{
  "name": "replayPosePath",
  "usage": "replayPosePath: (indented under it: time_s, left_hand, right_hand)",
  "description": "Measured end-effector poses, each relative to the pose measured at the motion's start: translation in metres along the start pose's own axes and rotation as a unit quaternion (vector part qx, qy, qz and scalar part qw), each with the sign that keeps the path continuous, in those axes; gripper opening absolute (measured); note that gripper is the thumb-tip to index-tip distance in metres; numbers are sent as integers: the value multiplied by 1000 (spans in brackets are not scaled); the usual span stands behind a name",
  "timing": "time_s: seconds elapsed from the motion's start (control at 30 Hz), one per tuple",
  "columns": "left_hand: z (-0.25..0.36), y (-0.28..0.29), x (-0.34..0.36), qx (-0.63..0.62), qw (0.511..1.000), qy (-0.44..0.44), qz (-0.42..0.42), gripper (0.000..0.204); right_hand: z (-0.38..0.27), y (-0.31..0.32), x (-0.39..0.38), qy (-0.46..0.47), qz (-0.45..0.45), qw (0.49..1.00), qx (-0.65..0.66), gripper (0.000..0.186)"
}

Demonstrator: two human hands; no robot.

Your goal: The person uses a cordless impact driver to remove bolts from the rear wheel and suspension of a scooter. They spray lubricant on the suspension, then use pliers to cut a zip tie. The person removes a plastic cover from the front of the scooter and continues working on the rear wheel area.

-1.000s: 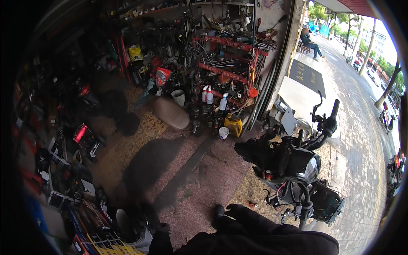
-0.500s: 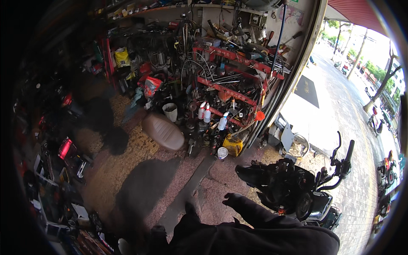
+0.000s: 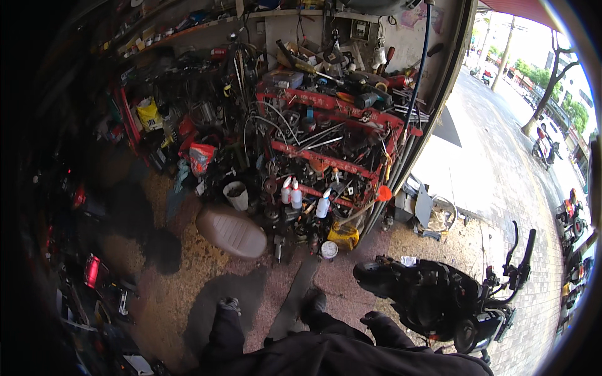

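Observation:
My left hand (image 3: 229,305) is in front of me at the lower middle, above a dark patch on the floor. Its fingers look curled, and I cannot make out what, if anything, is in them. My right hand (image 3: 374,318) is farther right, beside the black stripped-down scooter (image 3: 433,294), with a gap between them. That hand is small and dark here, so its fingers do not show clearly. Ahead of my left hand a brown scooter seat (image 3: 233,234) lies on the floor. My shoe (image 3: 315,302) shows between my hands.
A red metal rack (image 3: 320,97) heaped with tools stands ahead. At its foot are spray bottles (image 3: 322,204), a white bucket (image 3: 236,195), a yellow container (image 3: 343,235) and a small white tub (image 3: 328,250). Dark clutter lines the left; paved street (image 3: 501,144) lies right.
My left hand has come into clear view at the lower middle. The right hand appears farther right and lower. The view has shifted, and the scooter and seat sit lower in it.

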State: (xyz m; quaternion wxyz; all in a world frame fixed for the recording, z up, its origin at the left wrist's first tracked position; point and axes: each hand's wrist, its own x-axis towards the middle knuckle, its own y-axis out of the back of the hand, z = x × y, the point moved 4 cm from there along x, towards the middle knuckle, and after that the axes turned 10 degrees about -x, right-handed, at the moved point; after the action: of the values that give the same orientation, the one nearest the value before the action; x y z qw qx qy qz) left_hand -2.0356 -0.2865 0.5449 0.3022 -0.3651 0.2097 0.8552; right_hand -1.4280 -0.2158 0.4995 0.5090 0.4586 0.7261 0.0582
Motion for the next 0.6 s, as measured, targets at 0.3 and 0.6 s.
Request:
replayPosePath:
  time_s: [0.3,0.6]
  left_hand:
    - [157,-185,-25,-120,947,-163,-249,6]
    - [443,-466,-61,-104,800,-326,-493,23]
  right_hand:
    - [-199,125,88,89,37,991,-95,63]
    - [-188,142,62,-8,115,990,87,61]
